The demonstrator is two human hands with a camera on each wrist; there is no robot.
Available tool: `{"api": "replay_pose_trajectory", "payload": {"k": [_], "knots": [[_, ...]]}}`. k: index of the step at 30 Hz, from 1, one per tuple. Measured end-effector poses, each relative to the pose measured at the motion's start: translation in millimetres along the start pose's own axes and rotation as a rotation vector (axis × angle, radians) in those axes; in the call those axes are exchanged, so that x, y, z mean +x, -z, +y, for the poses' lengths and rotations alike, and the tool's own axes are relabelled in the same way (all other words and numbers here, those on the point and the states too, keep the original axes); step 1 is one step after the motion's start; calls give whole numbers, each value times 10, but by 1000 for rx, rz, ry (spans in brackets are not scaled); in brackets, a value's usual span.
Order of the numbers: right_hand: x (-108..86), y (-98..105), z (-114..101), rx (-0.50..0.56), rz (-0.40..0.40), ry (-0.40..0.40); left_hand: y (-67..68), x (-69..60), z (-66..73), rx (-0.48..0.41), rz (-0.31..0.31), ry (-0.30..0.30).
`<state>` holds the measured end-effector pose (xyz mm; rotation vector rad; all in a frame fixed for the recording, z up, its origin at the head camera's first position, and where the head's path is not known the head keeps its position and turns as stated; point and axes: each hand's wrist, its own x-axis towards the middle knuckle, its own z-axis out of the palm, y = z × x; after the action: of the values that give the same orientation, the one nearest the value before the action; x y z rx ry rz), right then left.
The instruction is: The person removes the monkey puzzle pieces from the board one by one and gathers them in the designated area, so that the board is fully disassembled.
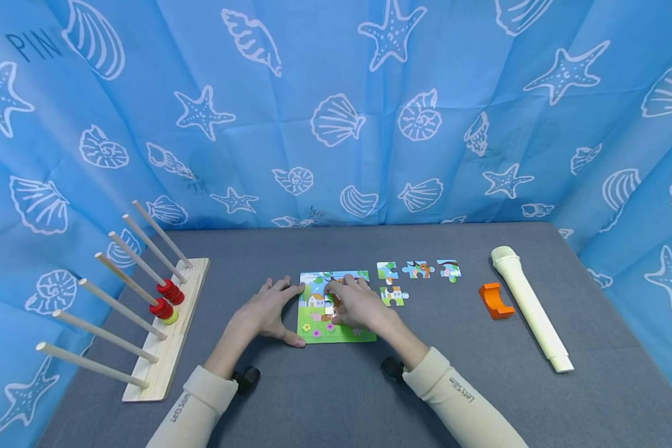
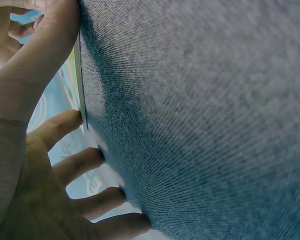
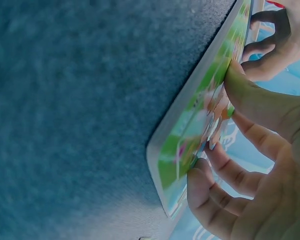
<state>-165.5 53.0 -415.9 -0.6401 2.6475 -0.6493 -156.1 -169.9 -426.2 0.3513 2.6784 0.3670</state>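
A puzzle board (image 1: 343,339) with a colourful picture lies flat on the table. At its left edge, my left hand (image 1: 266,312) touches it with thumb and index finger; in the left wrist view that hand's (image 2: 45,200) fingers are spread, the others resting on the cloth. My right hand (image 1: 364,305) is over the board's middle. The right wrist view shows the right hand (image 3: 270,195) pinching a puzzle piece (image 3: 220,117) between thumb and fingers, tilted against the board (image 3: 172,167). Its fingers partly hide the picture in the head view.
Several loose puzzle pieces (image 1: 418,269) lie right of the board. Farther right are an orange curved block (image 1: 495,302) and a cream microphone-shaped object (image 1: 532,308). A wooden peg rack (image 1: 170,348) with red and yellow beads stands at the left. A blue patterned curtain (image 1: 336,168) hangs behind.
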Motion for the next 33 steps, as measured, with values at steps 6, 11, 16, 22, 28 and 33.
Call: {"api": "replay_pose_trajectory", "payload": {"k": [6,11,16,22,28,33], "knots": [[3,-11,-22,-35,24,3,5,-3,7,-2,-4,0],[-1,-10,-40,-47,30,-2,2,-4,2,2,-2,-5],[-1,-7,-30,-50,21,9,1,-8,3,3,1,-6],[-29,42,-15,-62,-27,28,4,-8,6,4,-2,2],[-45,73,5,-51,-26,66,10,-11,12,4,2,1],[-51,65,11,-49,9,88,14,-14,12,1,0,-3]]}}
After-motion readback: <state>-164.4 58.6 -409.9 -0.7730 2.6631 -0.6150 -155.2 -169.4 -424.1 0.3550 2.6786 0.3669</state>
